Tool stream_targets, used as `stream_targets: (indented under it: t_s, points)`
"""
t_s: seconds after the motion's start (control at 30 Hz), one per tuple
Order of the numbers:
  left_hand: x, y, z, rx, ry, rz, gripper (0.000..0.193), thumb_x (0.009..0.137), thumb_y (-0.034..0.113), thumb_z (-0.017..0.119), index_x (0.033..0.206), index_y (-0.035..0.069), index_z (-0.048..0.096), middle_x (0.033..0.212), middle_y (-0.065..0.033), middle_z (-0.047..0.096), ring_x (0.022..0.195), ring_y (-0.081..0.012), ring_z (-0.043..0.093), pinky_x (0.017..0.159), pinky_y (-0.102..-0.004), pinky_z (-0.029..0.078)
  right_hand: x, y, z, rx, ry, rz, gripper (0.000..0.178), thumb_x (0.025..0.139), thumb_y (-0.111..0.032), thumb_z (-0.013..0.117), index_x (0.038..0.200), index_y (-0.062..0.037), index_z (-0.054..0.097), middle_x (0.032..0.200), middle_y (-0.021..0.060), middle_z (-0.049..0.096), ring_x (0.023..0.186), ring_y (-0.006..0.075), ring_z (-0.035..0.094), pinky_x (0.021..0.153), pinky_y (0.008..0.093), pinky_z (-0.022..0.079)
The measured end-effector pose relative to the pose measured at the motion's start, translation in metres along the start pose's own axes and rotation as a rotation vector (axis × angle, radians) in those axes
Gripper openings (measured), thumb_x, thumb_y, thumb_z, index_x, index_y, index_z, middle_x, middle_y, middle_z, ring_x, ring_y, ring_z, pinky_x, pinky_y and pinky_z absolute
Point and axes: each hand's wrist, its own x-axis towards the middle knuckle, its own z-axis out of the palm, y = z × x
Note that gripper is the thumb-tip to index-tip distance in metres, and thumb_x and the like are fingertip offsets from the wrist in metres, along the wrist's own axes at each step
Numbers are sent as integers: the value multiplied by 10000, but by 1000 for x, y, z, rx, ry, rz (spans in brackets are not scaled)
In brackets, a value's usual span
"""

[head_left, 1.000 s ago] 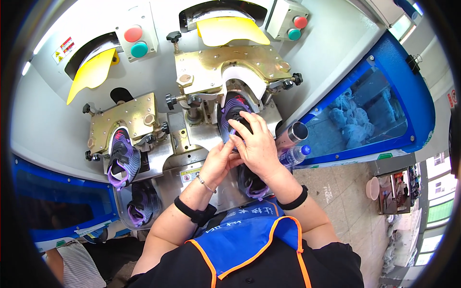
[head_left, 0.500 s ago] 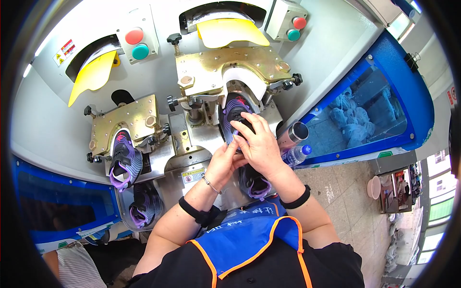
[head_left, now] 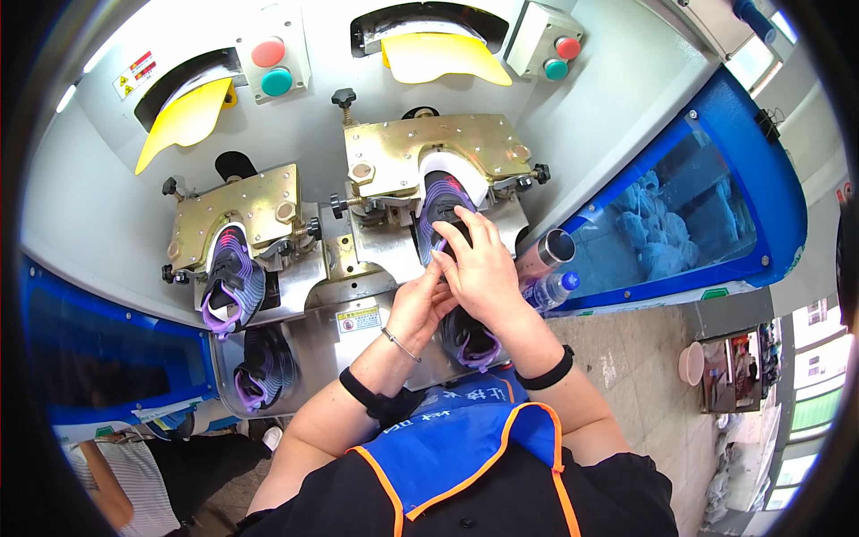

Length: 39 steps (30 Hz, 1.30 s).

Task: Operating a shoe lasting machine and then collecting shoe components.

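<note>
A black sneaker (head_left: 439,202) with purple striped lines sits toe-first in the right-hand clamp of the machine, under a brass-coloured plate (head_left: 438,148) with a white curved pad (head_left: 477,186) round the toe. My right hand (head_left: 481,267) lies over the shoe's opening, fingers bent on its tongue and collar. Close against it, my left hand (head_left: 424,302) grips at the heel end; its fingertips are partly hidden. In the left clamp sits a matching sneaker (head_left: 234,273), untouched. Two more sneakers, one at left (head_left: 266,365) and one at right (head_left: 469,336), rest on the metal tray below.
Red and green buttons (head_left: 277,82) and yellow flaps (head_left: 446,58) are above the clamps. A steel-lidded tumbler (head_left: 544,255) and a plastic bottle (head_left: 553,291) stand right of my right hand. Blue-framed windows (head_left: 667,215) flank the machine. Another person's arm (head_left: 107,483) shows at lower left.
The right brass plate has come down nearer the sneaker, covering the posts under it. My hands stay on that shoe. The whole view has shifted slightly.
</note>
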Motion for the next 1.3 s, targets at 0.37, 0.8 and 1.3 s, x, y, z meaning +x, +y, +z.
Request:
stream_targets:
  t_s: [0.37, 0.8, 1.3]
  points:
    - [14, -26, -13, -45, 102, 24, 430, 931, 443, 600, 1098, 47, 596, 987, -74, 630, 914, -180, 639, 808, -331, 553, -11, 13, 6, -74, -60, -95, 468, 888, -301, 617, 1311, -128, 515, 1393, 223, 423, 1257, 427, 425, 975, 463, 467]
    - [4, -41, -15, 273, 179, 60, 569, 942, 565, 493, 1185, 57, 570, 1090, -72, 653, 899, -181, 665, 712, -311, 563, -30, 30, 13, -197, -114, -130, 598, 885, -398, 603, 1425, -239, 402, 1517, 142, 285, 1332, 376, 350, 1011, 533, 397]
    - [-180, -113, -189, 245, 785, 60, 252, 946, 237, 594, 1046, 6, 617, 914, -108, 662, 810, -213, 679, 676, -291, 579, -216, 101, -17, 358, -186, -260, 449, 773, -200, 722, 1178, -96, 559, 1212, 104, 565, 1009, 301, 613, 803, 368, 526]
